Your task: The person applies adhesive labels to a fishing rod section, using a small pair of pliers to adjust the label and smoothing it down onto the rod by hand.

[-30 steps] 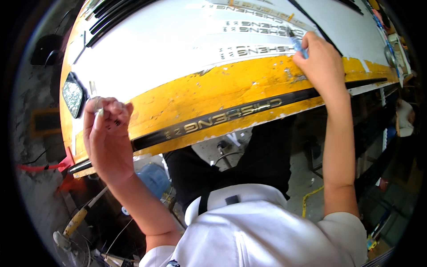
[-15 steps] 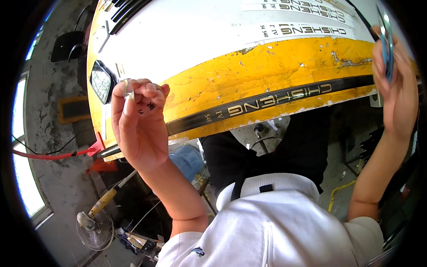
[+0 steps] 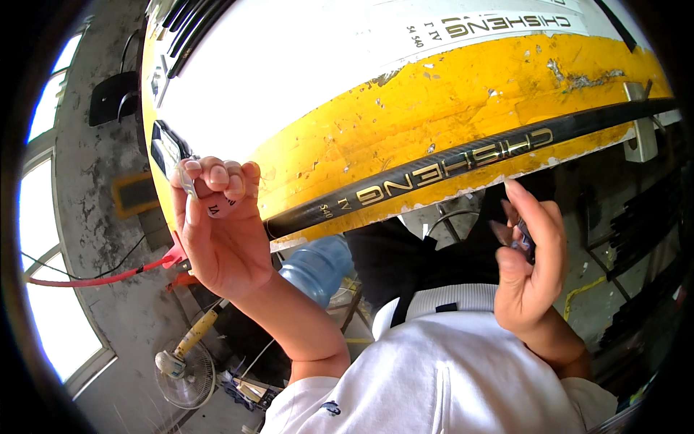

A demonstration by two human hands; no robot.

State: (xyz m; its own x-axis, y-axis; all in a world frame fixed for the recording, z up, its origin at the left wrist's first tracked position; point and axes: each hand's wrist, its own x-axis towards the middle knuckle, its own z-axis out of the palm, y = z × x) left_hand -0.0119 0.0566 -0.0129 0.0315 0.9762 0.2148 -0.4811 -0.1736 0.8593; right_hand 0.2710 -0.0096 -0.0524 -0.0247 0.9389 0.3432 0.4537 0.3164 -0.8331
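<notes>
My left hand is raised at the table's left front, fingers curled in and thumb pressed up against them. Pinched there is a small clear sticker film; a pale piece with dark marks shows below the fingers, against the palm. My right hand is in front of the table edge, index finger stretched up, other fingers bent around metal tweezers, partly hidden and blurred. Between and beyond the hands, a black tube with gold lettering lies along the table's front edge.
The yellow table has chipped paint and a white sheet. Lettered sticker strips lie at the back, black tubes at back left. A metal bracket is at the right edge. A blue water bottle and a fan stand below.
My right hand has come from the far right down and inward, with the tweezers now tucked in the palm. My left hand stays closed on the film, slightly lower. The view has shifted.
</notes>
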